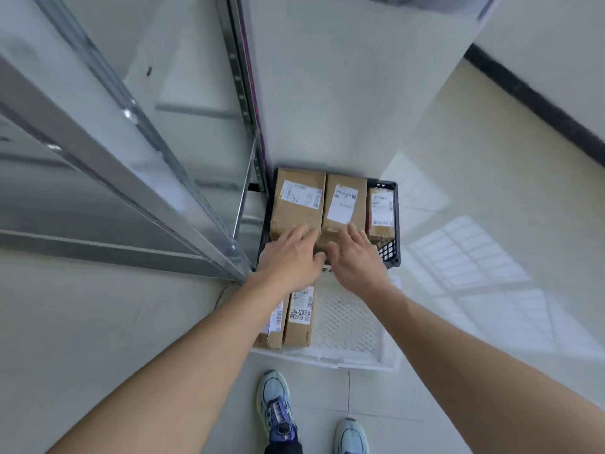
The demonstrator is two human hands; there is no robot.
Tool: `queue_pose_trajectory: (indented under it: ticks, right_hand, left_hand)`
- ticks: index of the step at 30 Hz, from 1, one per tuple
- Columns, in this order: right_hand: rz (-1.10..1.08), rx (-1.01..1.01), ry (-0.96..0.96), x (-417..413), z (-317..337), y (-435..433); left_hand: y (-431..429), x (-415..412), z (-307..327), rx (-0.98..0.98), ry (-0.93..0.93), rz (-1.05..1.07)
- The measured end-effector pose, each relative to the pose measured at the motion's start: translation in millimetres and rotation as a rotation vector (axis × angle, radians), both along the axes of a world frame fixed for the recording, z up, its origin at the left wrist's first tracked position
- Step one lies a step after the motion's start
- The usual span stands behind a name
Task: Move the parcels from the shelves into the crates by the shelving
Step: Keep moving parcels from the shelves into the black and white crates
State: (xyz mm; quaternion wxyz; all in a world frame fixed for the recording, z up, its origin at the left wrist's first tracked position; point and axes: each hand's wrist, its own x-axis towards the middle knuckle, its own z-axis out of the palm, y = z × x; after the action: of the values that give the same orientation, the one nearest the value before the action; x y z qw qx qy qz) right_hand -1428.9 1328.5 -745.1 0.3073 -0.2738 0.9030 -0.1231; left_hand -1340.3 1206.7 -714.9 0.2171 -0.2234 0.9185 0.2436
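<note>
Open-fingered, left hand (291,253) presses one parcel (299,198), right hand (355,257) its neighbour (344,199), likely seating both snugly in the black crate (397,221).

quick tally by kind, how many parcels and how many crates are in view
parcels: 5 (3 in the black crate, 2 visible in the white crate)
crates: 2
total: 7

Figure: Two crates on the floor (491,191), right of the shelving (243,93).
The far crate (396,224) held a left parcel (298,198), a middle parcel (343,204) and a right parcel (381,211) side by side. The near crate (360,362), just before it, held two parcels (299,319) along its left side. The left hand (291,257) lay over the left parcel's near end, and the right hand (357,257) over the middle parcel's.
</note>
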Motion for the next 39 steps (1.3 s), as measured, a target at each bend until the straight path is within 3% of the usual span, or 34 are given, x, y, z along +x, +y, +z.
queue_pose_trajectory:
  ticks: [12,20,28,39]
  right_hand:
    - [0.175,-0.173,0.240,0,326,30]
    - [0.245,-0.325,0.374,34,462,54]
    - [0.343,-0.385,0.439,93,547,48]
    - [0.482,-0.447,0.490,223,588,-10]
  left_hand:
    - [40,25,313,-0.291,0.138,0.134]
    - [79,72,462,-0.441,0.237,0.242]
    - [94,139,547,-0.510,0.291,0.311]
    - [58,282,586,-0.543,0.294,0.413]
